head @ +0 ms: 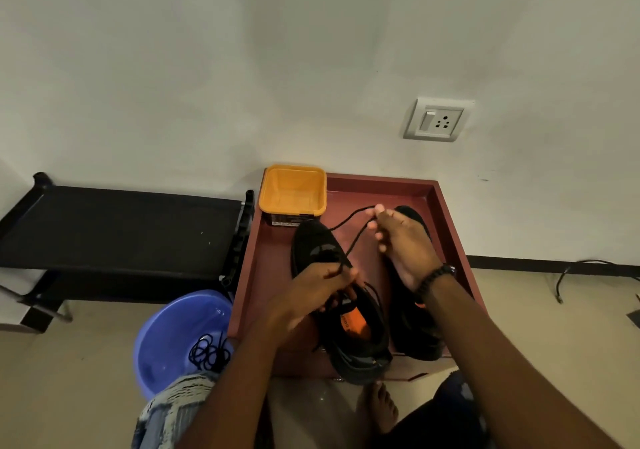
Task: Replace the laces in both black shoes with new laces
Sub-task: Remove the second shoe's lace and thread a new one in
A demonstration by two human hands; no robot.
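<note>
Handling: lace (349,240) is light, limp and thin; take it near the tip.
Left hand (311,296): pinches lace at left shoe (353,330) eyelets.
Right hand (401,240): pinches lace end, raised.
Location: shoes stand in maroon tray (263,261).

Orange insole (353,322), just below my left hand (311,296): dark print, unreadable; Yellow tub's label (289,221): too small

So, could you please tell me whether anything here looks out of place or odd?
Only mildly: a tangle of black laces lies in the blue basin on the floor, and a loose cable trails along the floor at right. Nothing looks spilled or damaged.
</note>
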